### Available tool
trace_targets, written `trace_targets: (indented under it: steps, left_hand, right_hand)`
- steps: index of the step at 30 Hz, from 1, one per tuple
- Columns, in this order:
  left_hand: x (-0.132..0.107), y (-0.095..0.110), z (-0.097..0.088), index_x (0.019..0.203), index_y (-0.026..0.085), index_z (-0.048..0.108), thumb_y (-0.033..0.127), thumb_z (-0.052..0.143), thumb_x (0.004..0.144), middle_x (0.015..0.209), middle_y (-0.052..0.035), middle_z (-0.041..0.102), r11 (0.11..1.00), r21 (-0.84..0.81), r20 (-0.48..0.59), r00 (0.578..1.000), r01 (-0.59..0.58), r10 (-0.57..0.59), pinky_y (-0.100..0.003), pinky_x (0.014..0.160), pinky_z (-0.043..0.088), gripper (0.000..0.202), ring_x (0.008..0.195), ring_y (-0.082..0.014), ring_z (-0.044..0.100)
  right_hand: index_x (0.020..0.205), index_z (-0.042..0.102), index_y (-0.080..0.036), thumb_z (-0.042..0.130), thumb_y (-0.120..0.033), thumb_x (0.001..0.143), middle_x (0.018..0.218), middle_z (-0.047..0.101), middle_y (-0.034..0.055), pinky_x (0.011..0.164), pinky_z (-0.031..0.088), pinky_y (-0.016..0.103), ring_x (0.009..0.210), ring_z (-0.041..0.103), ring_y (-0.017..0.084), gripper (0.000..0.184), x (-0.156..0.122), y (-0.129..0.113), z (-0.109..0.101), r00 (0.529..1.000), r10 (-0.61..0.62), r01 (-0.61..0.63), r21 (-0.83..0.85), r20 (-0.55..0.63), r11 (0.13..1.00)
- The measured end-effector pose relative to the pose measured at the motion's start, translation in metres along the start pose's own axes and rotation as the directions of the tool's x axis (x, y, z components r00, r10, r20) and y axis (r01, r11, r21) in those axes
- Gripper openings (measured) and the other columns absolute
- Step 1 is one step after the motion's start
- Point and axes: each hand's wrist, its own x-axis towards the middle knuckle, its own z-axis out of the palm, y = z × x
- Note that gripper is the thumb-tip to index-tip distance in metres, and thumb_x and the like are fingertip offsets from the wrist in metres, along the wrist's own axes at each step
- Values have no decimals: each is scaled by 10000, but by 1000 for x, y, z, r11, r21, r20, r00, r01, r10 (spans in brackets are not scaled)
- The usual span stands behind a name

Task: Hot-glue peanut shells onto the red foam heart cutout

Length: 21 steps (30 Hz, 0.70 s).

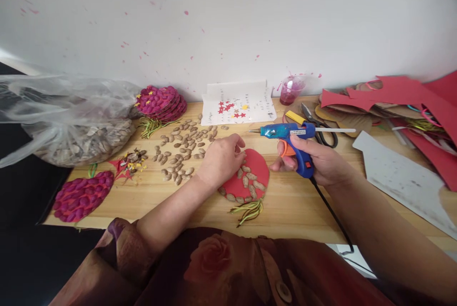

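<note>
We find the right grip [317, 159] wrapped around a blue glue gun [273, 130], nozzle pointing left, past the far edge of a red disc [257, 163]. Left grip [221, 157] at the disc's upper-left edge, fingers curled; contents hidden from us. Shelled-looking peanuts [245, 182] line the disc's lower edge and part of its middle; yarn tassel [251, 210] at the near rim. Table [171, 211], left side: loose peanuts [185, 151], bulging plastic bag [80, 142], stack of purple-studded pieces [166, 103]. Farther back: white paper [214, 103] bearing small stars [226, 105], stained cup [290, 92]. Right: scissors [326, 135], cut red sheets [392, 92].
</note>
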Motion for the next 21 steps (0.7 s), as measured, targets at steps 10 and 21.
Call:
trace_targets:
  steps: [10,21]
  left_hand:
    - [7,3,3,935,167,749,142,616,830,924,-71,782,999,47,75,997,-5,2,-317,777,493,172,837,-218,708]
    - [4,4,5,922,183,780,136,569,844,912,-85,779,990,139,38,999,-32,27,-343,805,506,230,837,-244,707]
  right_hand:
    - [726,652,-228,784,-612,755,505,590,-4,714,605,455,599,710,258,408,1,3,-3,998,-61,61,13,-10,998]
    - [772,716,-195,788,-575,772,500,591,-5,701,589,368,606,704,221,386,3,6,-5,997,-58,62,80,-49,995]
